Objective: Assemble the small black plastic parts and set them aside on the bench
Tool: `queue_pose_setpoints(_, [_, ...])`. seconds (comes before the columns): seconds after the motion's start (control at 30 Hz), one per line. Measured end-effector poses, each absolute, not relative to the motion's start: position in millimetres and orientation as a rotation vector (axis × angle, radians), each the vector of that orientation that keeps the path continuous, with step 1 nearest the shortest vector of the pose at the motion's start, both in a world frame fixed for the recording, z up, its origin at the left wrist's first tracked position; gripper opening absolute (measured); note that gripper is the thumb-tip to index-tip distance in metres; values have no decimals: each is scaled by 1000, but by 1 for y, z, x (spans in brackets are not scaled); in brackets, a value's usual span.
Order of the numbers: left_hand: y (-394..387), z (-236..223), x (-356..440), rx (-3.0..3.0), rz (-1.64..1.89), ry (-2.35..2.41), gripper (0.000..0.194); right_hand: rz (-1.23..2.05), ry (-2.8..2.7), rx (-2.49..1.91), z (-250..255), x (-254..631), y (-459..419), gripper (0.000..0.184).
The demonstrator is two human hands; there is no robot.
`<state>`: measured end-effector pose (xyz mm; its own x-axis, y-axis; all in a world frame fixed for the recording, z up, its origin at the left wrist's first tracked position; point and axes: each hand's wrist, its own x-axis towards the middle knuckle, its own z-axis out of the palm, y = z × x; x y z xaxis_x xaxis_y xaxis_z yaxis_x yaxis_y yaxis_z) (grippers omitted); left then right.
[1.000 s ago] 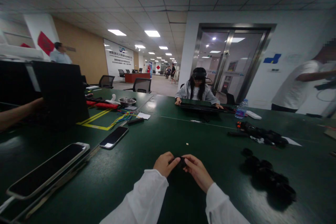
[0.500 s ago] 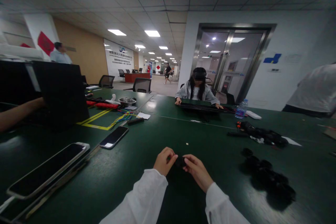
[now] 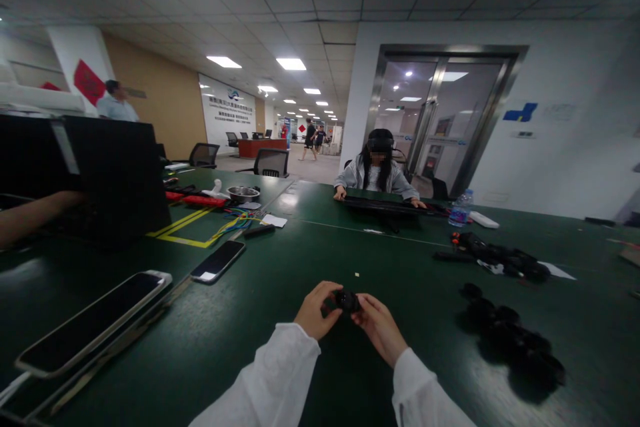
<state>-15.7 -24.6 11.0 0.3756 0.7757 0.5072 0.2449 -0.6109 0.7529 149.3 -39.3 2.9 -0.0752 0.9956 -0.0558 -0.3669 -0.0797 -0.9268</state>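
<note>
A small, black, rounded part is held just above the green table between my two hands. My left hand curves its thumb and fingers around the part's left side. On the other side, my right hand pinches it between thumb and fingertips. What exactly the part is cannot be made out. To my right lies a row of several dark, rounded pieces on the tabletop. A tiny pale scrap rests just beyond my hands.
Two phones lie at left, beside a black box-like panel. Coloured wires and a metal bowl are farther back. Across the table a person holds a long black object. A bottle and black gear stand at right.
The black part has turned and shows more of itself. My left thumb and fingers have spread wider around it. The person at the right edge has mostly left view; people walk in the background.
</note>
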Motion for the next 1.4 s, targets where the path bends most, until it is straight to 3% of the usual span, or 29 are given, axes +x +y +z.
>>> queue_pose_setpoints(0.33, [-25, 13, -17, 2027, 1061, 1071, 28, 1482, -1013, -951, 10, 148, -44, 22])
queue_pose_setpoints(0.63, [-21, 5, -15, 2156, 1099, 1009, 42, 1446, -912, -954, 6, 148, -41, 23])
queue_pose_setpoints(0.87, [-22, 8, -16, 2128, 989, 1121, 26, 1444, -985, -947, 9, 148, -43, 23])
queue_pose_setpoints(1.13, [-19, 8, -17, 2243, 1099, 1139, 43, 1461, -1140, -996, 22, 145, -51, 23])
queue_pose_setpoints(1.4, [-20, 7, -17, 2195, 1088, 1173, 25, 1471, -1038, -982, 18, 146, -48, 26])
